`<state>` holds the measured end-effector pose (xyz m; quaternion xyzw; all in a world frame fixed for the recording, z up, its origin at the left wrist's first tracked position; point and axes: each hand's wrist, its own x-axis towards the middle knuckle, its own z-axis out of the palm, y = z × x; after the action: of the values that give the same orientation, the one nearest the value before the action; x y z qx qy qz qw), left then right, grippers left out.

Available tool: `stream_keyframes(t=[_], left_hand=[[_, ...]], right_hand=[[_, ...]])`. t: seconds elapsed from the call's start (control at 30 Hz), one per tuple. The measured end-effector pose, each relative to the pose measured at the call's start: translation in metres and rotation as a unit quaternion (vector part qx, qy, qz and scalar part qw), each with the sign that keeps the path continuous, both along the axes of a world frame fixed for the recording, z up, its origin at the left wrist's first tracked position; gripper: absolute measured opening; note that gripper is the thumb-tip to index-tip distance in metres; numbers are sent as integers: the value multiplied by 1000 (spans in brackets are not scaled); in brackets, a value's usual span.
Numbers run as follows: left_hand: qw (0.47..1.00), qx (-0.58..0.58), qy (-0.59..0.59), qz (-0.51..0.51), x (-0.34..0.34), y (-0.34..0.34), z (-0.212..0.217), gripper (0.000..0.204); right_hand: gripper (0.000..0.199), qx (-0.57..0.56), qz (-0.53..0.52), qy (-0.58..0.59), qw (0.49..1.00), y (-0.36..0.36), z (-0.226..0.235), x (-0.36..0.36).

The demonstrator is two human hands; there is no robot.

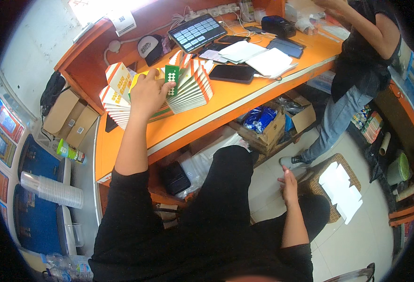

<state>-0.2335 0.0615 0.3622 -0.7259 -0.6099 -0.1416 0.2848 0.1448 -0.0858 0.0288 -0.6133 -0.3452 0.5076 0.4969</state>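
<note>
On the orange counter (pixel 235 104), my left hand (pixel 148 94) is closed round a green and yellow paper food carton (pixel 171 81), thumb against its green patterned panel. Much of that carton is hidden by my fingers. Nested stacks of flattened red, white and green striped cartons (pixel 195 89) fan out beneath and beside it; more printed cartons (pixel 117 87) lie left of my wrist. Lower down, my right hand (pixel 289 188) hangs beside my knee with fingers stretched and nothing in it. Closest to it is a wicker stool (pixel 317 181) bearing an unfolded white carton blank (pixel 341 192).
A person in jeans (pixel 348 103) stands at the right end of the counter. Behind the cartons are a tablet screen (pixel 197 33), a cap (pixel 149 49), a black tablet (pixel 232 73) and papers (pixel 270 61). Stacked plastic cups (pixel 51 188) stand at left; an open cardboard box (pixel 268 129) sits underneath.
</note>
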Motion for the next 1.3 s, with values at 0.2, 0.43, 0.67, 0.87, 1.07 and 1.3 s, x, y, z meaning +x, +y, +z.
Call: stream_keyframes(t=[0.2, 0.43, 0.67, 0.87, 1.07, 1.3], left_hand=[[997, 5, -72, -39, -15, 7, -7, 43], [998, 19, -66, 12, 3, 3, -4, 54], [995, 38, -68, 59, 29, 14, 1, 60], [984, 45, -171, 11, -7, 25, 0, 56], [986, 51, -158, -25, -16, 21, -6, 37], [981, -2, -189, -38, -25, 14, -6, 29]], right_hand=[[60, 3, 5, -7, 1000, -1, 4, -2], [62, -9, 9, -16, 1000, -2, 9, -3], [61, -17, 6, -21, 1000, -1, 3, -1], [57, -6, 13, -10, 1000, -1, 6, -1], [56, -10, 14, -21, 1000, 0, 8, -3], [57, -4, 27, -32, 999, 1, 1, -2]])
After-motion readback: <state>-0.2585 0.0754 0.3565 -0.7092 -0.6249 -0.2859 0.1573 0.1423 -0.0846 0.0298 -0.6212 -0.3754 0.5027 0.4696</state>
